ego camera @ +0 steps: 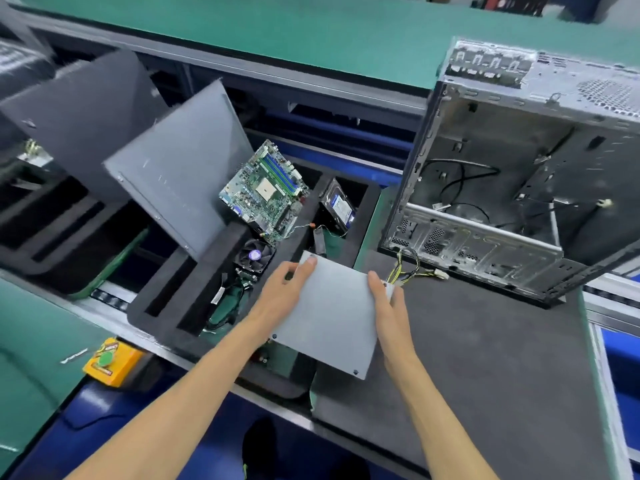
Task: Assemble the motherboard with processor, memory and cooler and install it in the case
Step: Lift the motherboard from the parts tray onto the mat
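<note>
No readable text; labels on hard drive [338, 206], cooler fan [255, 255], yellow box [111, 362] too blurred.

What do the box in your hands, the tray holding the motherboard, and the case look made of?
Grey box: likely painted sheet metal, matte, corner screws. Black tray: looks like dull foam, thick soft-edged walls. Computer case: bare steel, shiny, stamped and perforated.
</note>
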{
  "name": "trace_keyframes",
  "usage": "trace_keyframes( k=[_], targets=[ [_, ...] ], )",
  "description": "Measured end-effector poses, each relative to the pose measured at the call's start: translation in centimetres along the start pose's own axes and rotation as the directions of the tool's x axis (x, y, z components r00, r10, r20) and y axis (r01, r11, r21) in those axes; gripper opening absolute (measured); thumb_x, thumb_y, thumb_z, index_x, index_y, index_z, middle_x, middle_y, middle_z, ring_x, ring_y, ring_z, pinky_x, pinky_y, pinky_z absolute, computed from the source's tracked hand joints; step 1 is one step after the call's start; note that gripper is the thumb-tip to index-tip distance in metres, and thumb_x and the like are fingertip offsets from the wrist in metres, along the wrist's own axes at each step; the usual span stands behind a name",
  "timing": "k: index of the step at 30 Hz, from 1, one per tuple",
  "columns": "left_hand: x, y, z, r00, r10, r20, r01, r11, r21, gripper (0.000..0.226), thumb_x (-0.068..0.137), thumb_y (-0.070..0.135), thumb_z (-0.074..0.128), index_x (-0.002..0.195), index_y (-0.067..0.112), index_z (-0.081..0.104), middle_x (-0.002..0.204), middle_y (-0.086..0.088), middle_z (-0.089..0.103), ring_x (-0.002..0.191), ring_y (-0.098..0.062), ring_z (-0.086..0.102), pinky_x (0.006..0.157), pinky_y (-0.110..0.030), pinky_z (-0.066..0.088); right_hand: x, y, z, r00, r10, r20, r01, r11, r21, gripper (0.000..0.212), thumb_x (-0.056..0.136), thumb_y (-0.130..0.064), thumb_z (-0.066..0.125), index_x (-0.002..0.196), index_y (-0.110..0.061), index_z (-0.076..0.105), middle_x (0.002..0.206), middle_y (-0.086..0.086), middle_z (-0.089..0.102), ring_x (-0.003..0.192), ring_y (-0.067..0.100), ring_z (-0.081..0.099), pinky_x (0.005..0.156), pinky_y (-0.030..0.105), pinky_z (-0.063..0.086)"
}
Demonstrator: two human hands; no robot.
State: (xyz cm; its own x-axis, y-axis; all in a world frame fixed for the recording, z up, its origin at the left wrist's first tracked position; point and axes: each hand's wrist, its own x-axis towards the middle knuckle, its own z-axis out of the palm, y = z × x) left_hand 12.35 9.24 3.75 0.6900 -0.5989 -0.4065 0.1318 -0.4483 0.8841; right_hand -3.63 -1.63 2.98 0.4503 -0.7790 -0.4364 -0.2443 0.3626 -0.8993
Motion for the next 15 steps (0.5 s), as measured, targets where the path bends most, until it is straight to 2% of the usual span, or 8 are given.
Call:
trace_keyframes(
  k=[2, 6, 9, 11, 12, 15],
  targets=[
    [0.9, -0.4, -3.0, 1.0, 0.002, -0.024, -0.002, 1.0, 0.016, 0.055, 0.069, 0.09, 0.052, 0.089, 0.041, 0.066, 0.094, 0.012, 0.074, 0.078, -0.005, 0.072, 0.073, -0.032, 0.056, -0.2, 0.1, 3.3, 1.0, 0.007, -0.001, -0.007, 1.0, -0.009, 0.06, 0.07, -0.081, 0.06, 0.104, -0.032, 0.055, 0.107, -0.007, 0.069, 0.091, 0.007, 0.071, 0.077, 0.034, 0.054],
    [2.8, -1.5, -9.7, 0.998, -0.047, -0.032, 0.05, 0.994, 0.098, 0.065, 0.063, 0.094, 0.05, 0.089, 0.038, 0.069, 0.097, 0.009, 0.074, 0.086, -0.014, 0.073, 0.087, -0.041, 0.057, -0.4, 0.8, 10.2, 0.999, 0.044, 0.002, -0.043, 0.995, -0.089, 0.063, 0.075, -0.083, 0.053, 0.109, -0.03, 0.049, 0.115, -0.003, 0.062, 0.104, 0.015, 0.064, 0.097, 0.043, 0.051],
    [4.3, -2.7, -14.4, 0.996, -0.075, -0.038, 0.08, 0.988, 0.135, 0.069, 0.061, 0.095, 0.051, 0.087, 0.034, 0.069, 0.093, 0.008, 0.074, 0.086, -0.017, 0.073, 0.09, -0.045, 0.057, -0.3, 1.7, 14.9, 0.998, 0.069, 0.009, -0.066, 0.986, -0.154, 0.059, 0.086, -0.08, 0.047, 0.116, -0.029, 0.043, 0.121, 0.001, 0.055, 0.106, 0.018, 0.062, 0.098, 0.047, 0.05],
    [5.2, -3.4, -16.7, 0.995, -0.089, -0.036, 0.094, 0.981, 0.167, 0.072, 0.061, 0.097, 0.05, 0.087, 0.032, 0.069, 0.091, 0.007, 0.074, 0.083, -0.016, 0.072, 0.086, -0.04, 0.057, -0.2, 2.4, 17.5, 0.997, 0.075, 0.016, -0.071, 0.979, -0.191, 0.057, 0.089, -0.078, 0.043, 0.117, -0.029, 0.041, 0.124, 0.003, 0.052, 0.109, 0.019, 0.059, 0.099, 0.046, 0.049],
    [5.5, -3.8, -17.6, 0.995, -0.091, -0.038, 0.096, 0.979, 0.182, 0.071, 0.062, 0.096, 0.049, 0.085, 0.032, 0.068, 0.089, 0.006, 0.073, 0.079, -0.015, 0.071, 0.081, -0.035, 0.056, 0.0, 2.8, 18.6, 0.997, 0.078, 0.006, -0.074, 0.97, -0.23, 0.057, 0.091, -0.077, 0.041, 0.12, -0.028, 0.042, 0.13, 0.005, 0.049, 0.117, 0.022, 0.055, 0.102, 0.045, 0.046],
    [6.3, -4.8, -19.4, 0.994, -0.099, -0.036, 0.104, 0.974, 0.202, 0.061, 0.065, 0.093, 0.05, 0.069, 0.034, 0.062, 0.069, 0.013, 0.062, 0.06, -0.006, 0.057, 0.063, -0.026, 0.043, 0.7, 3.9, 21.1, 0.994, 0.097, -0.049, -0.108, 0.937, -0.332, 0.067, 0.098, -0.069, 0.034, 0.142, -0.019, 0.042, 0.147, 0.011, 0.031, 0.14, 0.026, 0.028, 0.11, 0.045, 0.029]
  ],
)
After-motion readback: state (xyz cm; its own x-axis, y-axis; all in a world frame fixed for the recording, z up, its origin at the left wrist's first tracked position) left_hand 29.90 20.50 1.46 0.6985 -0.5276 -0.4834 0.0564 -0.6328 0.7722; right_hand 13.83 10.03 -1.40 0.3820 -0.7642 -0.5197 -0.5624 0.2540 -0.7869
